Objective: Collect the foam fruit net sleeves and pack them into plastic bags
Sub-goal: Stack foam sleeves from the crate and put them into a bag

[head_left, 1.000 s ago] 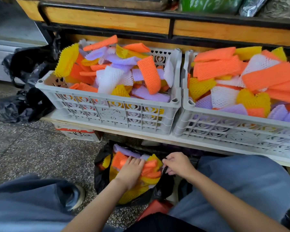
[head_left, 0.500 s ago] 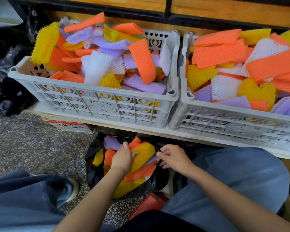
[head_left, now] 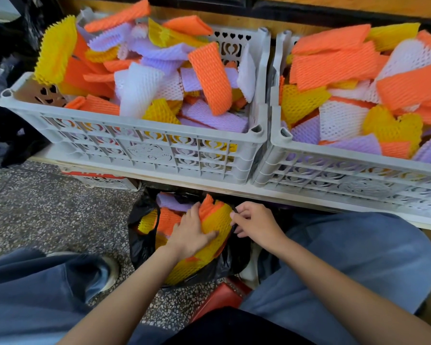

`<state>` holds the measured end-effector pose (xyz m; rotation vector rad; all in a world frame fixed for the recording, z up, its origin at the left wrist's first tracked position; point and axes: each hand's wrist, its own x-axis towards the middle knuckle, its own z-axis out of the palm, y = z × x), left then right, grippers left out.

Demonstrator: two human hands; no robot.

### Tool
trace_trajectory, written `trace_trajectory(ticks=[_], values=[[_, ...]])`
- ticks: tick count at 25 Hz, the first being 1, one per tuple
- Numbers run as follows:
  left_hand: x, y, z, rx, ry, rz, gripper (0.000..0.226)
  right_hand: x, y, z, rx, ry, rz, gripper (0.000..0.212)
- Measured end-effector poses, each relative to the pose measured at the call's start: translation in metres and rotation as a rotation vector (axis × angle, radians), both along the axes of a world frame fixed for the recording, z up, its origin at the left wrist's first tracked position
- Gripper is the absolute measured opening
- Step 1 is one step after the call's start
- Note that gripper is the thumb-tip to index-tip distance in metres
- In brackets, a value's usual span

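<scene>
Head view, left hand [head_left: 189, 232] flat, fingers spread on yellow foam sleeves [head_left: 215, 221] in black bag [head_left: 141, 245] (floor), right hand [head_left: 255, 224] fingers pinching bag rim.

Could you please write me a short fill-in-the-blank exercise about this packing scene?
1. The left hand presses the foam sleeves into a plastic bag whose colour is ____.
2. The right hand pinches the bag's ____ to hold it open.
3. The loose sleeves wait in ____ grey plastic crates.
4. The bag sits on the floor between the person's ____.

Missing words: black; rim; two; legs
</scene>
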<state>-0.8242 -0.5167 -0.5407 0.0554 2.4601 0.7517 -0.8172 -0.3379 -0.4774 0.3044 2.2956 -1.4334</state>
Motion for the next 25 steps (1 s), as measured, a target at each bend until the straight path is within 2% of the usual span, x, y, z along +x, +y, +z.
trace_trajectory(ticks=[2, 3, 6, 8, 10, 13, 16, 18, 21, 25], values=[[0.006, 0.001, 0.004, 0.044, -0.024, -0.079, 0.09, -0.001, 0.001, 0.001, -0.012, -0.002, -0.006, 0.01], [0.008, 0.0, 0.006, 0.02, 0.039, -0.122, 0.087, -0.001, 0.001, 0.001, -0.014, -0.002, -0.003, 0.01], [0.004, -0.005, 0.009, -0.202, 0.45, -0.306, 0.078, -0.001, -0.001, 0.004, -0.017, 0.015, -0.01, 0.009], [0.0, -0.007, 0.0, -0.34, 0.624, -0.416, 0.08, -0.002, -0.003, 0.006, -0.036, 0.03, -0.029, 0.008], [0.001, -0.007, -0.01, -0.448, 0.55, -0.542, 0.078, -0.002, -0.005, 0.007, -0.034, 0.043, -0.022, 0.011], [0.008, -0.005, -0.028, -0.545, 0.261, -0.697, 0.069, 0.002, -0.005, 0.003, 0.024, 0.049, -0.006, 0.011], [0.014, -0.007, -0.035, -0.554, 0.194, -0.663, 0.07, 0.006, -0.002, 0.0, 0.034, 0.068, -0.031, 0.011], [0.007, -0.007, -0.032, -0.54, 0.205, -0.553, 0.071, 0.01, -0.002, 0.001, 0.016, 0.095, 0.006, 0.01], [0.0, -0.002, -0.026, -0.57, 0.358, -0.504, 0.071, 0.01, 0.0, 0.002, 0.003, 0.071, 0.044, 0.013], [0.006, 0.002, -0.023, -0.429, 0.392, -0.557, 0.065, 0.005, 0.017, -0.009, 0.171, -0.083, 0.127, 0.02]])
